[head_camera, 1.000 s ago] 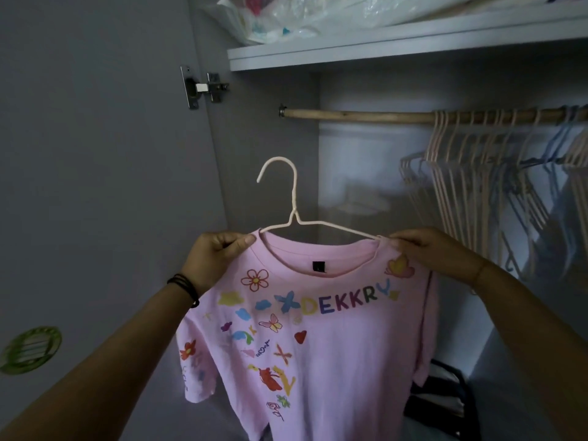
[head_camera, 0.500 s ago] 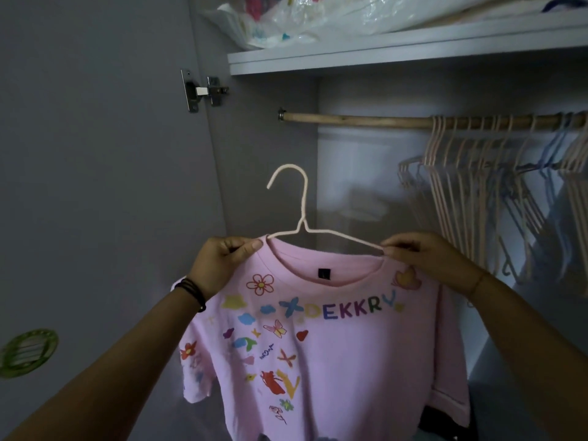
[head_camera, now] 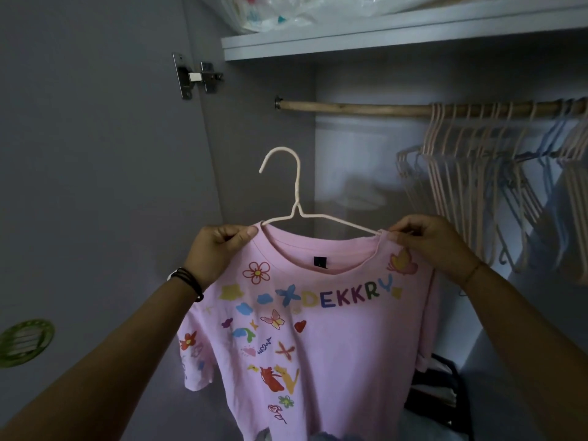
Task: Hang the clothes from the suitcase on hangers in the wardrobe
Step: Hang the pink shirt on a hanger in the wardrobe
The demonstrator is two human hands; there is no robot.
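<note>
Pink printed T-shirt [head_camera: 318, 329] hangs between my grips on the white wire hanger [head_camera: 296, 192], whose hook has straightened upright over the last second. My left grip [head_camera: 219, 249] is curled round one shoulder, while my right grip [head_camera: 426, 243] pinches collar and wire at the other. Above both grips the wooden rail [head_camera: 350, 108] shows bare, with empty hangers [head_camera: 461, 186] beyond the right grip, so I judge hooking on comes next.

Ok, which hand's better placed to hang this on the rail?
Probably left: the left hand grips the pink shirt nearer the hook of the hanger; the right hand pinches the far shoulder.
</note>
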